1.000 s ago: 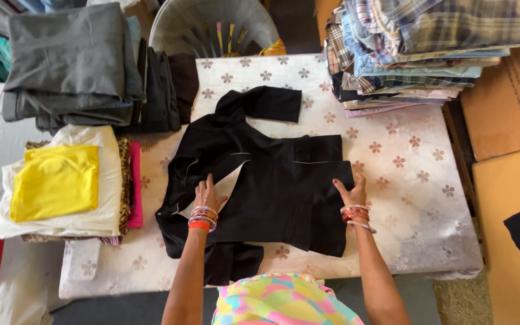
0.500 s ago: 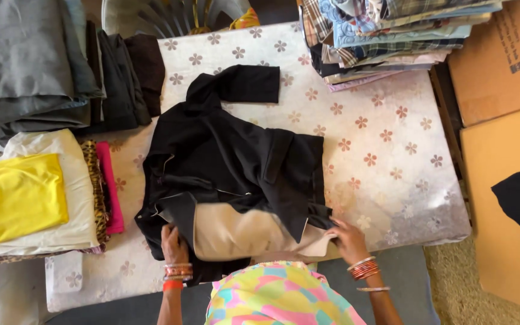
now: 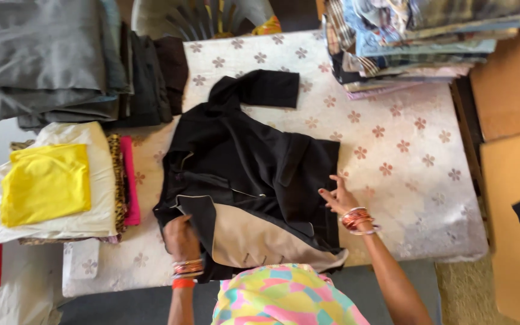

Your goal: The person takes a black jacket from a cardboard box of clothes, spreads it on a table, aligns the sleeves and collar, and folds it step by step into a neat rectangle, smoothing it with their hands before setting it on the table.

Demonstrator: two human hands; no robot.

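Hands at 6 o'clock: our left hand point(image 3: 182, 238) grips black jacket point(image 3: 242, 156) hem; right hand point(image 3: 339, 197) open on its 3 o'clock edge, bare floral cloth point(image 3: 404, 138) beyond.

bare forearms, no sleeves. left hand point(image 3: 182, 238) wrist carries stacked orange and gold bangles plus one red band. right hand point(image 3: 339, 197) wrist carries similar bangles; fingernails painted dark red. garment multicoloured: pink, yellow, green, blue patches.

Bright, even daylight, strongest at the tabletop's point(image 3: 404, 150) right edge. Shadows are soft. The black jacket point(image 3: 242, 162) loses detail; the left hand point(image 3: 182, 238) is motion-blurred.
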